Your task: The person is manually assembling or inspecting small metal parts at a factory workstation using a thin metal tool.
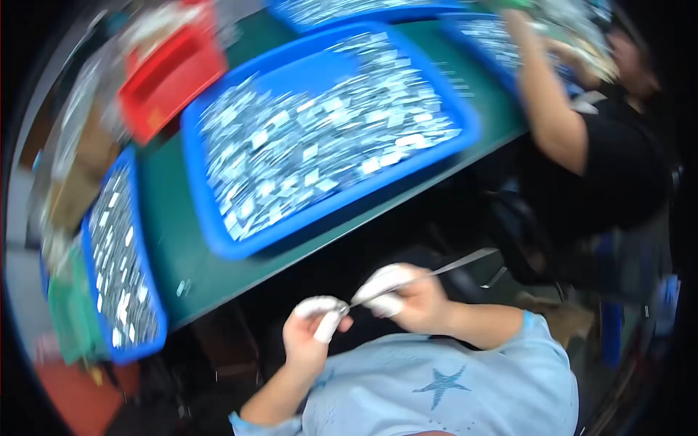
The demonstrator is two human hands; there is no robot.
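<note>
My left hand (313, 330), its fingertips wrapped in white, is closed in a pinch on a small shiny metal piece (343, 309). Close beside it, my right hand (411, 296) also wears white finger coverings and grips a long, thin metal tool (462, 262). The tool's narrow end meets the small piece between my hands, while its other end sticks out to the upper right. Blur hides the tool's exact kind. Both hands are in front of my body, off the near edge of the table. Beyond them lies a big blue tray (236, 247) full of small flat silvery pieces.
On the green table (163, 192) a narrower blue tray (159, 320) of similar pieces stands at left. A red bin (171, 87) is at the far left. More blue trays sit at the back. At right, a co-worker's arm (549, 109) reaches over one.
</note>
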